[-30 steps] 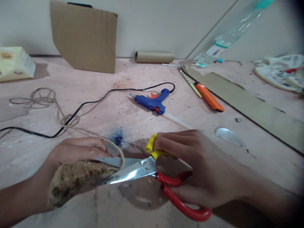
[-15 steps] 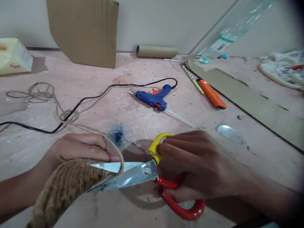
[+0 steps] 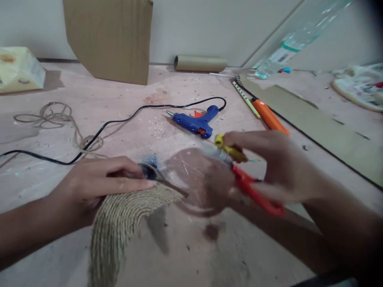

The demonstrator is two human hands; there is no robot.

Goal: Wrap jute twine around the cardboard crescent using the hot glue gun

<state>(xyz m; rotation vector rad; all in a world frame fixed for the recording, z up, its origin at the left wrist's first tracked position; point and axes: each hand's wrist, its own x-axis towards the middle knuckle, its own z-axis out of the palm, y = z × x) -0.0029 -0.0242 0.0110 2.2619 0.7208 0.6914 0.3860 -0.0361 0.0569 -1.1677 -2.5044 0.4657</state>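
My left hand pinches a curved piece covered in rows of jute twine, thumb and fingers closed on its upper edge. The piece tilts toward me and tapers to a point at the right. In my right hand are scissors with yellow and red handles, held above the table and smeared by motion. Their blades are too blurred to tell whether they are apart. Loose twine lies tangled at the left and runs toward my left hand, where it passes from sight.
A blue glue gun lies mid-table, its black cord trailing left. Behind are cardboard, a cardboard tube and a clear bottle. An orange cutter lies by a cardboard strip on the right.
The scissors have moved up and right, away from the twine that lay between their blades. My left hand has turned the twine-covered piece, so its ridged face shows more. The twine loop is out of sight.
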